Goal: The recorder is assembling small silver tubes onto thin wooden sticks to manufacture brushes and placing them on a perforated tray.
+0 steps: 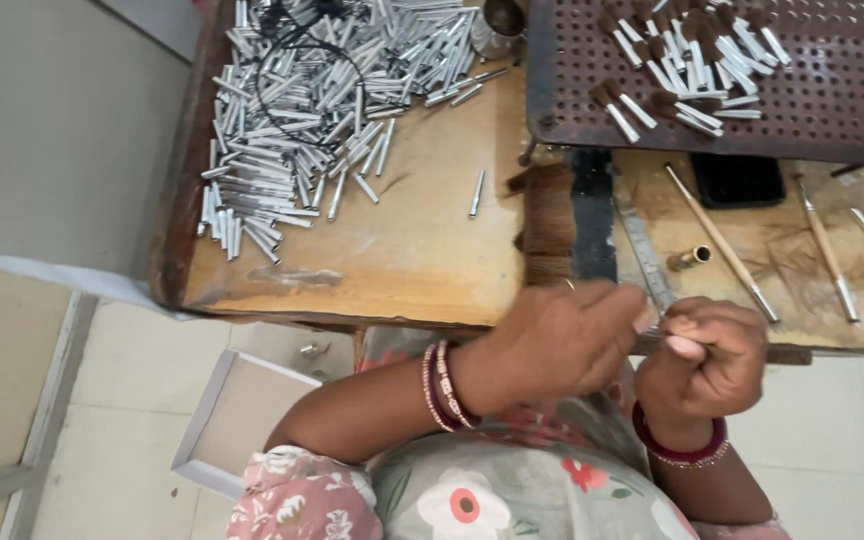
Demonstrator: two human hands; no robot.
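Metal tube (654,330) pinched between left hand (562,345) and right hand (707,355).

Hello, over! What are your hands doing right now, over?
Left hand and right hand together at the table edge, pinching a small metal piece. Brown bristle bundle just ahead. Silver tube pile far left. Nothing blocking.

A heap of short silver metal tubes (322,90) lies at the wooden counter's (422,250) far left; the perforated rusty metal tray (822,100) holding brown-tipped brush heads (692,60) sits far right, a steel ruler (647,250) nearer.
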